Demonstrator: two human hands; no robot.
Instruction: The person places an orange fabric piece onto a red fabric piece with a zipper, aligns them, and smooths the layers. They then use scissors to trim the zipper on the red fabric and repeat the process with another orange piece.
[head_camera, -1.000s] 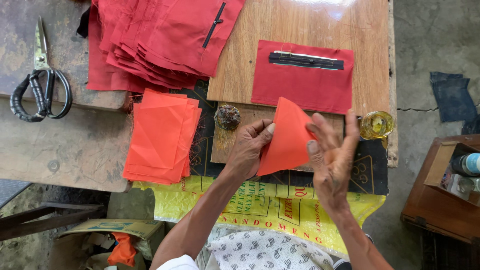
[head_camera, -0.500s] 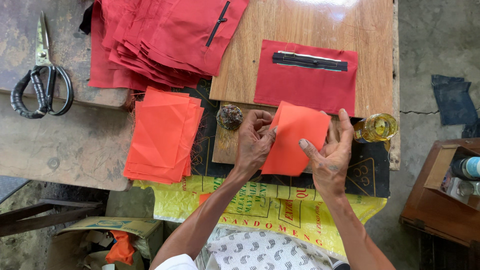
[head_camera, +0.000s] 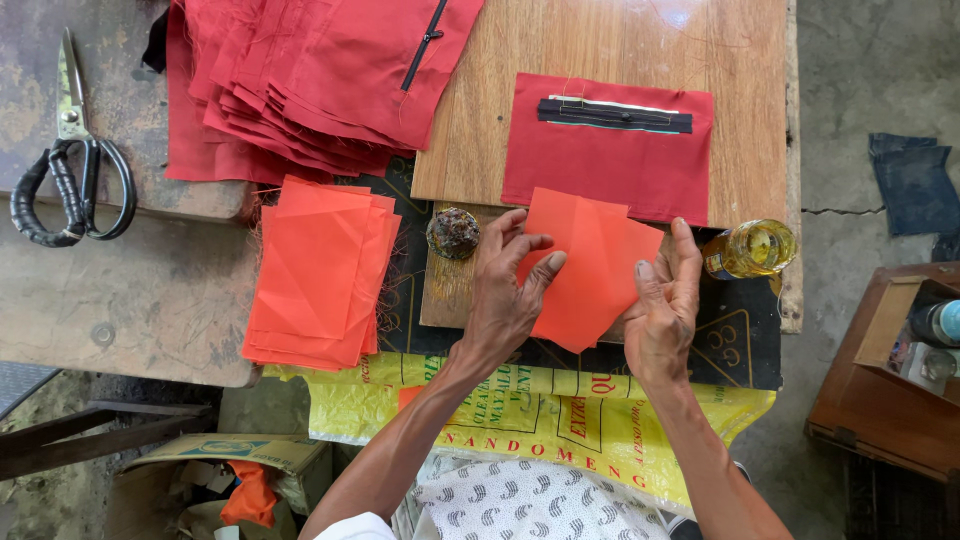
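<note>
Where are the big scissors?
The scissors lie at the far left of the head view on the worn grey table, left of the pile of red cloth.

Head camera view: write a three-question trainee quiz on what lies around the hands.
1. True or false: both hands hold the orange fabric piece.
2. What lies on the bench at far left? A) a hammer B) scissors C) a ruler
3. Fill in: the red fabric panel on the wooden board has a black ____ sewn along its top edge.

Key:
1. True. The left hand grips the left edge, the right hand the right edge.
2. B.
3. Zipper.
</note>
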